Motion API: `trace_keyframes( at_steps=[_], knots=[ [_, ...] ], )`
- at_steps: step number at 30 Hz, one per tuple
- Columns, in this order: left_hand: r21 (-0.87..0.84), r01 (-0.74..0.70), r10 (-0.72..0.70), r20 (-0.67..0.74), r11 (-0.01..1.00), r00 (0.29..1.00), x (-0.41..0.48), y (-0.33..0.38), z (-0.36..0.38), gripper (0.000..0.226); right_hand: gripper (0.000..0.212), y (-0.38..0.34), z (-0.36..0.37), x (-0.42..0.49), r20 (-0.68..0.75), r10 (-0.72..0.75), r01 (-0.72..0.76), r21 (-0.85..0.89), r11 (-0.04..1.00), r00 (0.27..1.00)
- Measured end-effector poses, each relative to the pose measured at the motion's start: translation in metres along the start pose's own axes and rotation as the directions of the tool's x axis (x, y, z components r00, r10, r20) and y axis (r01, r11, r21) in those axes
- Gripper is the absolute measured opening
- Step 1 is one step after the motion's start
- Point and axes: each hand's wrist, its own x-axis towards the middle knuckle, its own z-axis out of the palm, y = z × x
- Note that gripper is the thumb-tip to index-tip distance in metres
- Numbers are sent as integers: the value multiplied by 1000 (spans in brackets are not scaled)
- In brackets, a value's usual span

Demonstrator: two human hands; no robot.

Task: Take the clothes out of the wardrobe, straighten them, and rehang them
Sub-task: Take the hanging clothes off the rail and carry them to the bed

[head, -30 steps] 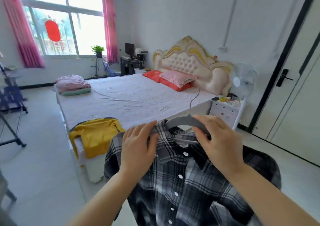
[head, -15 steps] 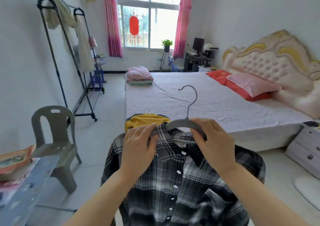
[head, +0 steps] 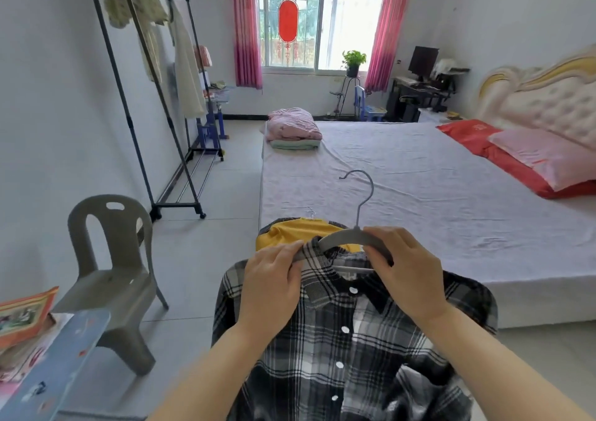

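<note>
One bed, pale sheet, takes up the right half of the room. It bears:
- at the far left corner, one folded pink quilt stacked on a pale green fold;
- by the headboard, one pink pillow lying on a red pillow;
- at the near left corner, one yellow garment on a thin wire hanger, partly hidden behind the shirt.

One dark metal clothes rack on wheels stands against the left wall. It holds several pale garments hanging from its top rails; their exact number cannot be told.

One black-and-white plaid shirt, buttoned with white buttons, collar uppermost, is held up in front of the person, before the near end of the bed and well apart from the rack.

One grey plastic chair stands near the foot of the rack.

One left hand has its fingers curled over the shirt's collar and the hanger arm under it.

One right hand grasps the other arm of the hanger.

One grey hanger sits inside the shirt's shoulders, hook upright and pointing left.
</note>
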Motion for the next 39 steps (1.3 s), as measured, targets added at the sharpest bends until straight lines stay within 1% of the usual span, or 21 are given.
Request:
trace_keyframes(
  at_steps=[6, 9, 12, 17, 22, 27, 33, 35, 37, 39],
  knots=[
    [-32, 36, -31, 145, 999, 989, 64, -67, 65, 34, 36, 49, 92, 33, 104, 49, -47, -25, 999, 993],
    [-23, 63, -57, 202, 998, 978, 94, -92, 97, 33, 40, 74, 132, 47, 139, 91, -91, -4, 996, 986],
    [-6, 80, -77, 233, 997, 969, 124, -114, 129, 32, 46, 101, 172, 62, 182, 124, -129, 12, 992, 975],
    [39, 118, -124, 288, 992, 950, 178, -152, 191, 33, 40, 156, 248, 88, 280, 190, -209, 37, 977, 941],
    [96, 195, -215, 302, 976, 929, 234, -189, 253, 32, 36, 213, 326, 125, 406, 214, -274, 94, 957, 888],
    [150, 277, -312, 336, 949, 889, 296, -232, 310, 34, 33, 263, 407, 167, 539, 234, -340, 105, 935, 809],
    [229, 352, -418, 410, 908, 811, 332, -281, 360, 43, 33, 303, 500, 183, 679, 215, -346, 62, 936, 702],
    [260, 372, -451, 417, 891, 789, 336, -295, 374, 45, 35, 311, 532, 185, 728, 224, -334, 7, 943, 648],
    [294, 390, -484, 426, 873, 764, 337, -305, 386, 46, 41, 317, 558, 187, 787, 233, -327, -42, 944, 572],
    [330, 405, -519, 448, 853, 728, 334, -311, 393, 47, 45, 319, 574, 184, 829, 219, -334, -42, 942, 515]
  ],
)
